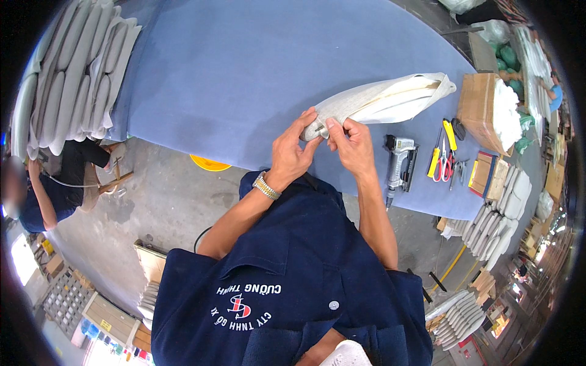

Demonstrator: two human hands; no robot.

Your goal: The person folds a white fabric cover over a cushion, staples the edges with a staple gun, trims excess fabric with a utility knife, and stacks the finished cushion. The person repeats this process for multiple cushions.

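A long, narrow fabric-covered pad (397, 100) in pale grey-white cloth slants over the blue table (244, 61), its far end pointing right. Loose cloth edges and a thin brownish strip show along its upper side. My left hand (290, 152) is closed around the pad's near left end, thumb below and fingers above. My right hand (355, 146) pinches the cloth at that same end, thumb beside the left hand's fingertips. Right of my right hand lies a silver and black pneumatic staple gun (401, 161), its hose end at the table's front edge.
Red-handled scissors (442, 168) and yellow cutter knives (450, 134) lie beyond the staple gun. A cardboard box (477, 110) of white stuffing stands at the right. Stacked grey pads (79, 73) fill the far left. Below them sits another person (58, 189). A yellow basin (209, 163) shows under the table edge.
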